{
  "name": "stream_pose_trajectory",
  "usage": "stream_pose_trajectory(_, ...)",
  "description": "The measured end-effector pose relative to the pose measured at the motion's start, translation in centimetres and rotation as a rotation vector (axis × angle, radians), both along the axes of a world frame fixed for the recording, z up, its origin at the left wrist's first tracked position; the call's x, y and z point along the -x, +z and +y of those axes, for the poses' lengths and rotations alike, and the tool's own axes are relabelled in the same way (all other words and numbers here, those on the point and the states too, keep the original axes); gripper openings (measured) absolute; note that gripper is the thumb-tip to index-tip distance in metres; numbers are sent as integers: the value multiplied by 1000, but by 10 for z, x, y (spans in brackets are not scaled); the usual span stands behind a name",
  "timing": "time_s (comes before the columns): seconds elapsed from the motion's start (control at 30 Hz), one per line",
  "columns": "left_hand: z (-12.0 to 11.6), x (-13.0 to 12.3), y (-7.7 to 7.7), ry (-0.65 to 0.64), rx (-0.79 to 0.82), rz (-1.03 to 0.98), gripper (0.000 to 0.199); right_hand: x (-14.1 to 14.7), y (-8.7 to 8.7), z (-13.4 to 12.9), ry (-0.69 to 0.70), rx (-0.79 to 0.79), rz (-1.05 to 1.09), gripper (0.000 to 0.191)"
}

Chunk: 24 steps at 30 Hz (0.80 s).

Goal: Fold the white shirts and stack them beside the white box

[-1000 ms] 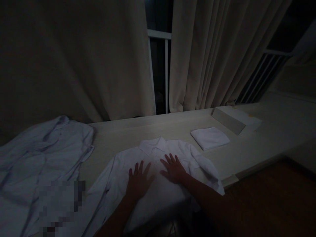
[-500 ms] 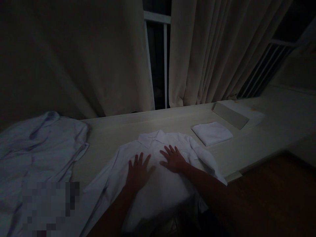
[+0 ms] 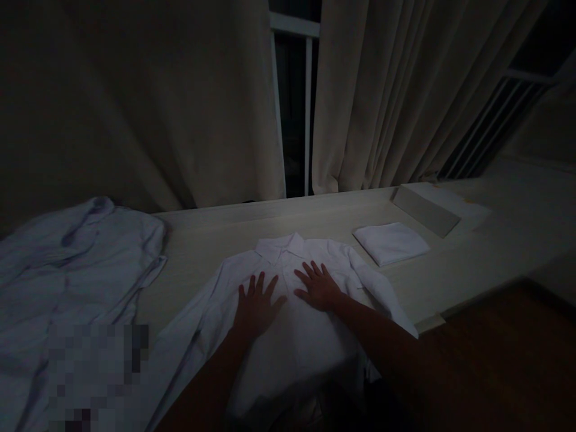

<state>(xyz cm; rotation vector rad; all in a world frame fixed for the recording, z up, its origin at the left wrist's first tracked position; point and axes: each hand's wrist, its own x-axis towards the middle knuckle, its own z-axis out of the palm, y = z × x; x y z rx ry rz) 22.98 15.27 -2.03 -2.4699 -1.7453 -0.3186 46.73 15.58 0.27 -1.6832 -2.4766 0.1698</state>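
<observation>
A white collared shirt (image 3: 292, 342) lies face up, spread over the pale tabletop (image 3: 216, 231), its collar toward the curtain and its hem hanging at my side. My left hand (image 3: 258, 306) rests palm down on the shirt's front with the fingers spread. On the other side of the button line, my right hand (image 3: 318, 286) also lies flat on the cloth, fingers apart. Neither hand grips the fabric. The shirt's sleeves reach out to both sides.
More white shirts (image 3: 81, 270) lie at the left, partly pixelated. A folded white cloth (image 3: 391, 243) sits right of the collar, with a grey-white box-like piece (image 3: 427, 210) beyond it. Beige curtains (image 3: 216, 108) hang behind the table. Brown floor (image 3: 508, 348) shows at lower right.
The whole view has shifted slightly, so things appear a little further right. Both hands stay flat on the shirt in nearly the same places.
</observation>
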Motion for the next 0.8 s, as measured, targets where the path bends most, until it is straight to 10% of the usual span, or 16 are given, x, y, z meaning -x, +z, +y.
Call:
stream_pose_trajectory(0.57,-8,-2,2,9,-7,8,71,-1,3,-8,7,7,7,73)
stream_pose_trajectory(0.8,-52,12,-4,70,6,44,74,-2,0,-12,8,-38,12,73)
